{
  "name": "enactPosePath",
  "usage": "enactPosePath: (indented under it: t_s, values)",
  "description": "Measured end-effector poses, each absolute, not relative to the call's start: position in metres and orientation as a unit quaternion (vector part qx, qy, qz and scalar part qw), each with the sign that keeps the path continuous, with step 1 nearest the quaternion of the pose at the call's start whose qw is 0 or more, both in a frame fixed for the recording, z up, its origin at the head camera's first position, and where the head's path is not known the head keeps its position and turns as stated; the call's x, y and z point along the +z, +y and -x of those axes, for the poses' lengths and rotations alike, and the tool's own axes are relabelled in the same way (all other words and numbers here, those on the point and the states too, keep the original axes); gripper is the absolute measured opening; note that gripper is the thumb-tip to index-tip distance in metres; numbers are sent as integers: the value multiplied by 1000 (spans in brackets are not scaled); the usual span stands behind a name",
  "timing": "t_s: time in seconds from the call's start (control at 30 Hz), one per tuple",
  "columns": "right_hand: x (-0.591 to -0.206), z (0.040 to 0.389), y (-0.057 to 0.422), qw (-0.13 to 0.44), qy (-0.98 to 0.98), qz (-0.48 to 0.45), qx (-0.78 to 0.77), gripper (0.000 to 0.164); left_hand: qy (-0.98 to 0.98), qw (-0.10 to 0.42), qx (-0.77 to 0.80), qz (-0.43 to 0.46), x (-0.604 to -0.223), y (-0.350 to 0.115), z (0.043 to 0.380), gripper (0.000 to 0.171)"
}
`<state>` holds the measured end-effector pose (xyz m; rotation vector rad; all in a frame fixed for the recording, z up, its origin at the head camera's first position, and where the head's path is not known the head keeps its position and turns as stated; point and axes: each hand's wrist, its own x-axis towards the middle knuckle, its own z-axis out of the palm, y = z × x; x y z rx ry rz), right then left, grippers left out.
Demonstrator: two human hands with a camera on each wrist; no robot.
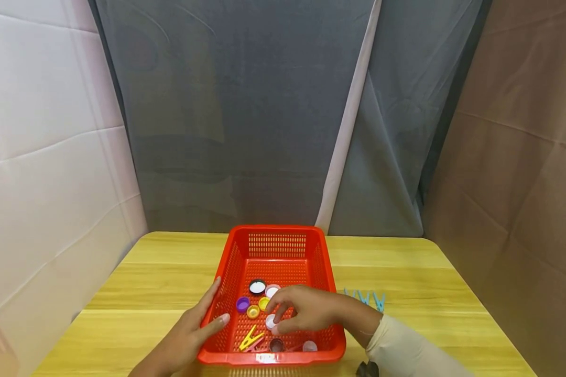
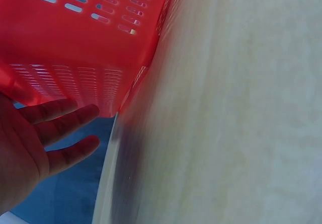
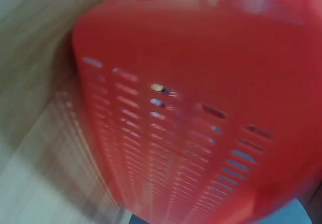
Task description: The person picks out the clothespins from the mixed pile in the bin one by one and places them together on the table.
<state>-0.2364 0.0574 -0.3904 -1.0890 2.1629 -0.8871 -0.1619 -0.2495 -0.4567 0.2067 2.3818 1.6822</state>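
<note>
Inside the red basket [image 1: 275, 268], under your right hand [image 1: 307, 308] (grip unclear), the white cap [image 1: 269, 322] could skid if nudged, or the basket shift if your straight-fingered left hand [image 1: 190, 325] leaves its rim.

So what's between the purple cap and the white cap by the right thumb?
A small golden-yellow cap lies between them, in the head view.

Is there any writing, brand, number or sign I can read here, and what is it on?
No text can be read in any view.
Red basket: a pale patch on its near rim, too small to tell whether it is lettering or glare.
Round caps: too small to tell whether they carry any marks.
</note>
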Motion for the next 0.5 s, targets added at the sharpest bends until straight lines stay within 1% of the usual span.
enactPosePath:
  t_s: [0.13,0.27,0.33,0.5]
  values:
    - [-394,240,48,320,790,422,-308,37,812,101,570,-77,-454,-249,161,87]
    - [-397,242,43,365,771,419,-310,43,809,95,573,-88,-452,-247,160,87]
    - [-399,243,41,376,767,415,-314,46,809,95,573,-87,-452,-247,160,87]
    - [-403,244,38,381,763,417,-313,47,806,102,578,-84,-454,-249,161,87]
